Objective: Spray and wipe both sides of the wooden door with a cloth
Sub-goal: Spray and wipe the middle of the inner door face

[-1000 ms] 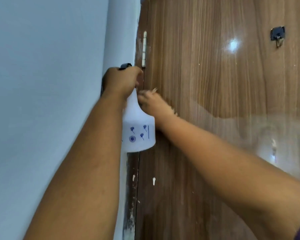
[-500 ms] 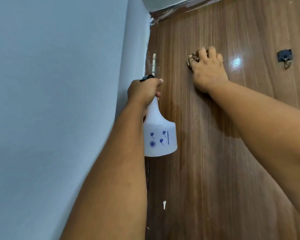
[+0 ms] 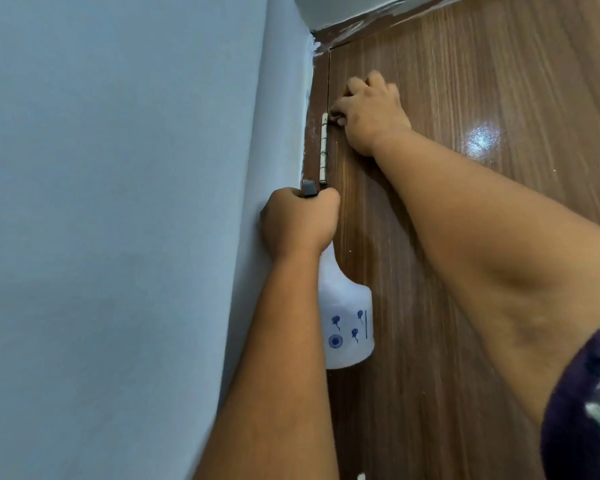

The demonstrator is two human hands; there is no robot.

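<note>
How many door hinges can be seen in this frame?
1. A single metal hinge sits on the door's left edge, just above the left hand gripping the spray bottle and below-left of the right hand. Others may lie out of frame.

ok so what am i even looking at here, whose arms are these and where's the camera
The camera sits on a person's head and looks forward and up along their own two arms, so no robot is involved. The left hand grips the top of a white spray bottle, which hangs below the fist beside the grey wall. The right hand is pressed against the wooden door, near its top corner, just right of the metal hinge. Its fingers are curled, probably over the wiping cloth, though the cloth itself is hidden.
</note>
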